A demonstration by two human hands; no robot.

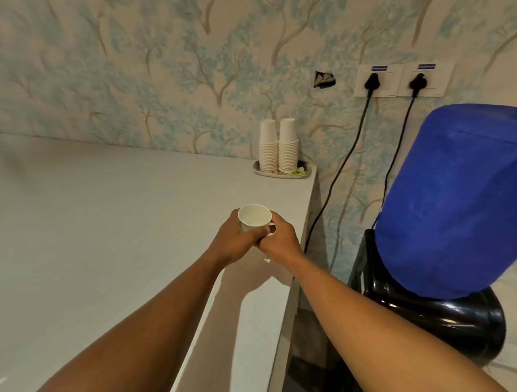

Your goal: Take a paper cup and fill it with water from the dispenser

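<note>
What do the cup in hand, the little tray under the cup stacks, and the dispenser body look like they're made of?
Paper cup: thin matte white paper, going by its rolled rim. Tray: glossy with a printed pattern, probably melamine or glazed ceramic; I cannot tell which. Dispenser body: shiny black moulded plastic with bright highlights.

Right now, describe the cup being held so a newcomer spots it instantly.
Start at the white counter, near its right edge beside the blue-covered dispenser. The left hand and right hand meet there around a paper cup. Unlike the two upside-down stacks on the tray, it is single, mouth up.
</note>
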